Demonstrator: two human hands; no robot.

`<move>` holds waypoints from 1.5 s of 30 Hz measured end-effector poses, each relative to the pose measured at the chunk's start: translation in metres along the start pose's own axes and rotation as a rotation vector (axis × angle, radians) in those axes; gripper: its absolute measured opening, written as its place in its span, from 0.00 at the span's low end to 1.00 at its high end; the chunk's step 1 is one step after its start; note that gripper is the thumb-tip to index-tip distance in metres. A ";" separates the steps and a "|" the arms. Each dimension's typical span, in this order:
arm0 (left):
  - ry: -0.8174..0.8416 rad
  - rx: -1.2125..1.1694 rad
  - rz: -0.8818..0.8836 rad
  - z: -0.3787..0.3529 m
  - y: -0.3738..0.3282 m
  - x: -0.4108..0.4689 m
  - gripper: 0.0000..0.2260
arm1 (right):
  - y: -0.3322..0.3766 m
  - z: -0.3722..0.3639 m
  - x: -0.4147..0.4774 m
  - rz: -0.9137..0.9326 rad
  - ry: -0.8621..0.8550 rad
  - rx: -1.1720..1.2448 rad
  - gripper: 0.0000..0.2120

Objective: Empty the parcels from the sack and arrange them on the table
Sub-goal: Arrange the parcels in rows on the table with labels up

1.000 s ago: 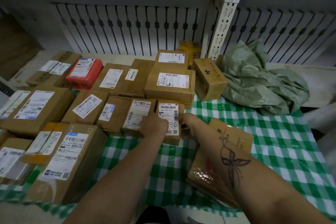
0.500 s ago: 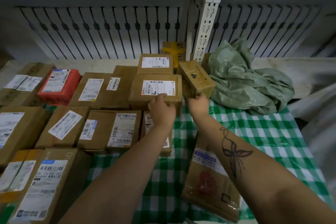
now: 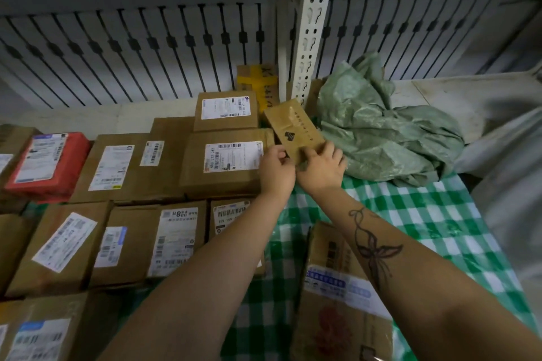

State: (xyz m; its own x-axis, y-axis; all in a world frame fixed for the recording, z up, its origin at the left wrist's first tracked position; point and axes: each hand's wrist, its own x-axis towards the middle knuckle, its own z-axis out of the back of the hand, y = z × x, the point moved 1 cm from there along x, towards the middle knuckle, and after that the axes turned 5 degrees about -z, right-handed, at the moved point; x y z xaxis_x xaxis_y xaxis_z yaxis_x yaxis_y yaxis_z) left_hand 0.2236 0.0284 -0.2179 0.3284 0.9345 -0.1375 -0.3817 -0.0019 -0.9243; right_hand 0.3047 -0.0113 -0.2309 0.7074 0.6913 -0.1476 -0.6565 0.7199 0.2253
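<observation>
Left hand and right hand both pinching the near end of a small brown parcel, parcel apparently sitting tilted, crumpled green sack lying just beside

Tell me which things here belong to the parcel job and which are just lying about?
Job: small brown cardboard box with a black logo, held by left hand and right hand; crumpled green woven sack; labelled brown parcels; green-checked table.
Lying about: white perforated metal shelf post; grey slatted wall panel.

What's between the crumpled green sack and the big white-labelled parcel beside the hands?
A small brown box with a black logo, set at an angle, gripped at its near end by the left hand and right hand; the head view shows it.
</observation>
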 end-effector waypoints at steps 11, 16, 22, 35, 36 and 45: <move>0.214 -0.059 0.218 -0.017 0.001 0.009 0.16 | -0.004 -0.012 0.006 -0.073 0.034 0.408 0.22; 0.212 -0.142 0.230 -0.018 -0.001 0.008 0.19 | -0.010 -0.010 -0.006 -0.101 -0.081 0.620 0.27; 0.050 -0.097 0.121 -0.018 -0.011 -0.002 0.22 | -0.016 0.003 -0.031 0.079 -0.182 0.597 0.33; -0.138 -0.418 0.300 -0.002 -0.010 -0.059 0.43 | -0.033 0.035 -0.092 0.399 -0.263 0.569 0.11; -0.155 -0.374 0.334 0.001 -0.009 -0.062 0.43 | -0.033 0.038 -0.098 0.424 -0.265 0.538 0.11; -0.107 -0.567 0.232 0.036 0.005 -0.102 0.29 | -0.035 0.042 -0.111 0.066 -0.037 0.808 0.32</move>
State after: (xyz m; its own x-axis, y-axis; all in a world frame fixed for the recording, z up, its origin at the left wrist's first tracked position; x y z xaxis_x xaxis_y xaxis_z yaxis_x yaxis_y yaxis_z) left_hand 0.1572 -0.0543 -0.1961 0.1924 0.9174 -0.3484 0.0955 -0.3708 -0.9238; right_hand 0.2602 -0.1156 -0.1822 0.6909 0.7183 -0.0811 -0.3151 0.4003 0.8605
